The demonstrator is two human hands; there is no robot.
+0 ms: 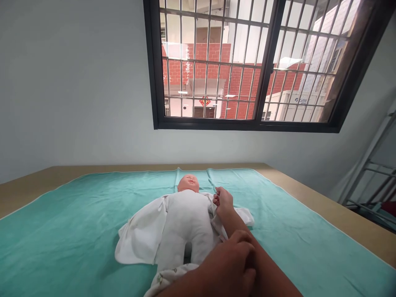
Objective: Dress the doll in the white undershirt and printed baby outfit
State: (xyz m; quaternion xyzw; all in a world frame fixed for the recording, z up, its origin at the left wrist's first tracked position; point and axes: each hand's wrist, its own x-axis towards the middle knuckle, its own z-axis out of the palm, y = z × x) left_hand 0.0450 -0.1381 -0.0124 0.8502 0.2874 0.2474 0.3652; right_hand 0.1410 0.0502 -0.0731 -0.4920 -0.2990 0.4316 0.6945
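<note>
A baby doll (pixel 188 218) with a pink head and a white cloth body lies on its back, head toward the wall. An opened white baby shirt (pixel 142 237) spreads out on both sides of it. My right hand (pixel 224 201) is closed beside the doll's shoulder on the right, fingers curled at the shirt's edge; the pinched part is mostly hidden. Nearer to me, my left hand (pixel 230 262) crosses over the doll's leg and in front of my right forearm. Its fingers are bent, and what they grip, if anything, is out of sight. White printed fabric (pixel 173 274) covers the doll's lower legs.
A teal cloth (pixel 93 214) covers most of the tan table (pixel 312 194). Behind the table rises a pale wall (pixel 77 90) with a black-framed, barred window (pixel 210 125). On the right stands a grey metal frame (pixel 365 165).
</note>
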